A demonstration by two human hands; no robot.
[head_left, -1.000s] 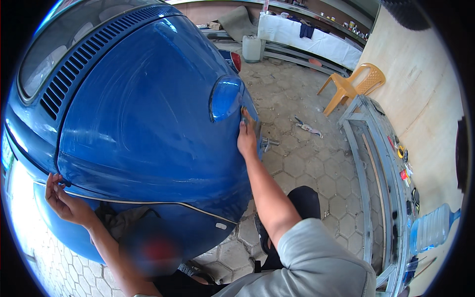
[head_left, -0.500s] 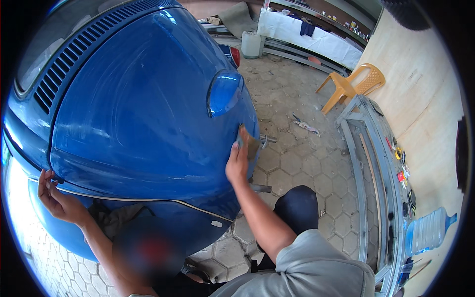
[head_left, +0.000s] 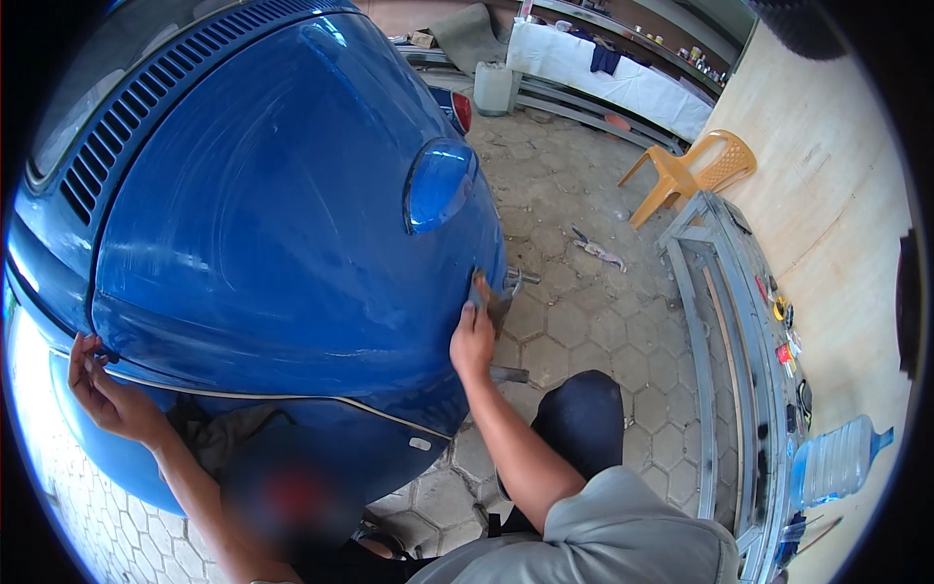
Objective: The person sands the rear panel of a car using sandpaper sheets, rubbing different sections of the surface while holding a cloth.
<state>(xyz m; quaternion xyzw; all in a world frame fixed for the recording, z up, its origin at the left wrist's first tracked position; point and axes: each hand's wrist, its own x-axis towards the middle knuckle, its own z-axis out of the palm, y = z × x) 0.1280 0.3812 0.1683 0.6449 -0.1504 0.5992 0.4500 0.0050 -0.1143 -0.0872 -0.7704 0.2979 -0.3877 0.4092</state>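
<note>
A rounded blue car lid point(head_left: 253, 214) fills the left side, with pale scuff marks across its paint. At its right edge, below the blue raised housing point(head_left: 440, 187), my right hand point(head_left: 473, 339) grips a small brownish-grey sheet of sandpaper point(head_left: 494, 300) against the panel. Part of the sheet is hidden by the fingers. My left hand point(head_left: 109, 394) rests at the lid's lower left corner, its fingers loosely bent and apart, beside a small dark piece on the seam. Below the lid runs a pale trim strip point(head_left: 282, 396) along the blue fender point(head_left: 360, 457).
A dark cloth point(head_left: 229, 438) lies on the fender near my left forearm. Metal pipes point(head_left: 523, 276) stick out under the lid. Pliers-like tool point(head_left: 598, 250) lies on the paving. To the right stand a metal frame bench point(head_left: 693, 234), an orange chair point(head_left: 681, 180) and a water bottle point(head_left: 837, 462).
My right hand has slid a little toward me along the panel edge, and the sandpaper has turned with it. My left hand stays at the lid's corner.
</note>
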